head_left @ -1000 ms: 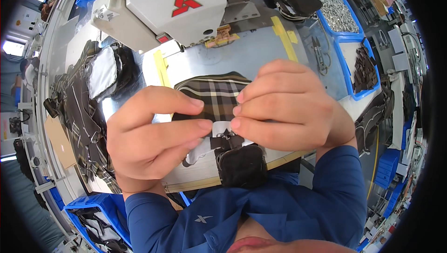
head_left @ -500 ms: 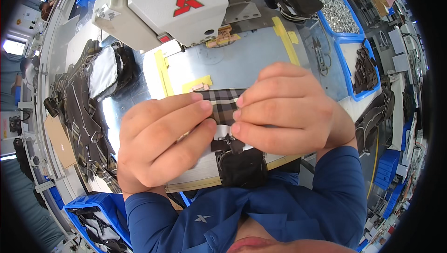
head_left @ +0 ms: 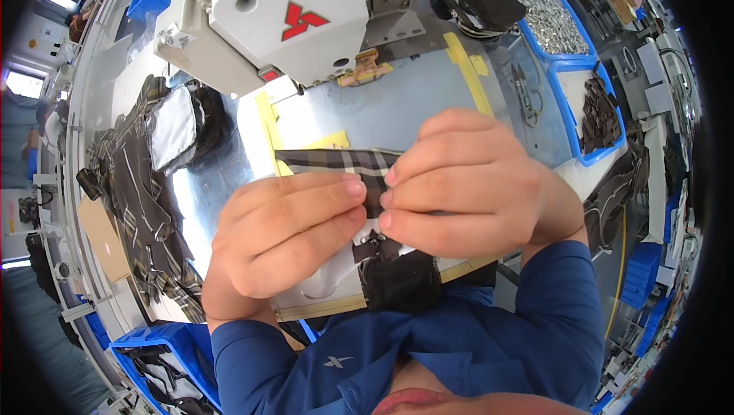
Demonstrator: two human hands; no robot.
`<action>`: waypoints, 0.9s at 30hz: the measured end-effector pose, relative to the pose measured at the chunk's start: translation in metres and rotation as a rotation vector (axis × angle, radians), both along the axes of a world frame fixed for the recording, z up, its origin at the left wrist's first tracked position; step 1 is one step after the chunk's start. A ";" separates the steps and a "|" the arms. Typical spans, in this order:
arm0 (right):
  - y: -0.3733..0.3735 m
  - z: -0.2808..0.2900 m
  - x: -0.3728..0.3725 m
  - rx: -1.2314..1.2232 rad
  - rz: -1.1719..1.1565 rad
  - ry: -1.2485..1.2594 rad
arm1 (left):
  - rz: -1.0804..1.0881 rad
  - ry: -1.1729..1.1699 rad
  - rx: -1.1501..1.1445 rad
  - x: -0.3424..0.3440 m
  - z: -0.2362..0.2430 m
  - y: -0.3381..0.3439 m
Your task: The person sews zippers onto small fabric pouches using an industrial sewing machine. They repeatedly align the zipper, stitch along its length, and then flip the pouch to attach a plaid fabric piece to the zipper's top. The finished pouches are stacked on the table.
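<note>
In front of the sewing machine, a piece of dark plaid fabric (head_left: 336, 160) stretches between my two hands. My left hand (head_left: 287, 231) pinches it from the left, fingertips together near its middle. From the right, my right hand (head_left: 466, 186) pinches the same fabric, its fingertips only a little apart from the left ones. Below the fingers, a dark strip with a small metal fitting (head_left: 375, 247) lies over white material. A small black zippered pouch (head_left: 401, 277) hangs at the table's near edge. My fingers hide part of the fabric.
The white sewing machine (head_left: 290, 25) stands ahead over a metal plate edged with yellow tape. At left lie plaid pieces (head_left: 141, 201) and a black-and-white pouch (head_left: 180, 124). Scissors (head_left: 526, 94) and blue trays of metal parts (head_left: 550, 21) and dark strips (head_left: 598, 113) sit right.
My left hand has shifted right and slightly down, its fingertips closer to the right hand's. More of the plaid fabric's upper edge now shows at left.
</note>
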State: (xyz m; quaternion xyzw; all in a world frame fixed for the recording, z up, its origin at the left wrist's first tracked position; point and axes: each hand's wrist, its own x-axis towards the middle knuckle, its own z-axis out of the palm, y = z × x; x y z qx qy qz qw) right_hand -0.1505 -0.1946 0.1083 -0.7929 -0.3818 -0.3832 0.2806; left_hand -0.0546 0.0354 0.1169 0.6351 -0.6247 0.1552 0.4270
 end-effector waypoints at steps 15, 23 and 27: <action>0.001 -0.006 -0.003 0.271 -0.007 0.424 | -0.318 0.700 0.029 0.019 -0.035 -0.001; -0.003 -0.007 0.003 0.483 -0.130 0.726 | -0.246 1.229 -0.112 0.002 -0.045 -0.014; -0.004 -0.013 0.006 0.430 -0.109 0.679 | 0.007 0.919 -0.041 -0.002 -0.054 -0.015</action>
